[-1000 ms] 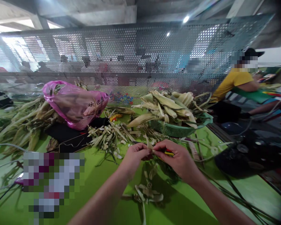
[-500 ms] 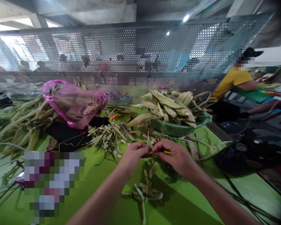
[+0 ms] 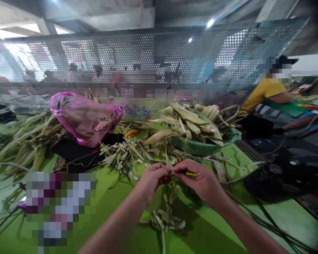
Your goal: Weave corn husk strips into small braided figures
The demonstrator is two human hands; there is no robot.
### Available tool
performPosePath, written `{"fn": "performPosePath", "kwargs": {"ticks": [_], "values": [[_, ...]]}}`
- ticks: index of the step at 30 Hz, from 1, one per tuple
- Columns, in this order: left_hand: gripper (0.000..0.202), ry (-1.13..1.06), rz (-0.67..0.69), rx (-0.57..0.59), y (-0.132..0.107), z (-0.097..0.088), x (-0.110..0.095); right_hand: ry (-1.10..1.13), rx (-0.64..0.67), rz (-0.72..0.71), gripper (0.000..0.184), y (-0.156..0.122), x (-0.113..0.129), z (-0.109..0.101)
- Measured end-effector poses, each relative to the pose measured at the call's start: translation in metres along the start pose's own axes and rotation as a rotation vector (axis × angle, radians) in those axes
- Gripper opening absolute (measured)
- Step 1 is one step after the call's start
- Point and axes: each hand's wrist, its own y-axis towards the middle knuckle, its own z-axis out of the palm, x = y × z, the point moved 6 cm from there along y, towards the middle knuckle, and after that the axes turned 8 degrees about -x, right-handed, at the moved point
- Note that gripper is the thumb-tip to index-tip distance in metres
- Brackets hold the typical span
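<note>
My left hand (image 3: 151,179) and my right hand (image 3: 198,180) meet above the green table (image 3: 113,201), fingers pinched together on a pale strip of corn husk (image 3: 169,163) that pokes up between them. A small yellow and red item (image 3: 190,174) also shows inside my right hand's fingers. A woven chain of husk pieces (image 3: 167,217) hangs or lies below the hands on the table.
A green basket (image 3: 201,146) heaped with corn husks stands behind the hands. A pink plastic bag (image 3: 86,118) lies at the left on husk piles. Cut husk scraps (image 3: 122,153) lie in the middle. A perforated metal screen (image 3: 148,67) borders the back. A person in yellow (image 3: 265,93) sits at right.
Both hands stay pinched on the husk strip with only small finger movements. The view has dropped slightly.
</note>
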Motion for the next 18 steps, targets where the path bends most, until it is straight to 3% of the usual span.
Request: {"fn": "performPosePath", "kwargs": {"ticks": [6,15,18], "values": [[0.014,-0.080,-0.061,0.039,-0.001,0.003,0.003,-0.042,0.018,-0.004,0.006,-0.002,-0.005,-0.002],[0.018,0.072,0.105,0.058,0.001,0.003,-0.005,-0.021,-0.033,0.161,0.005,-0.002,-0.006,0.000],[0.017,0.114,0.131,0.059,0.000,0.003,-0.006,-0.014,-0.054,0.149,0.004,-0.003,-0.005,-0.001]]}}
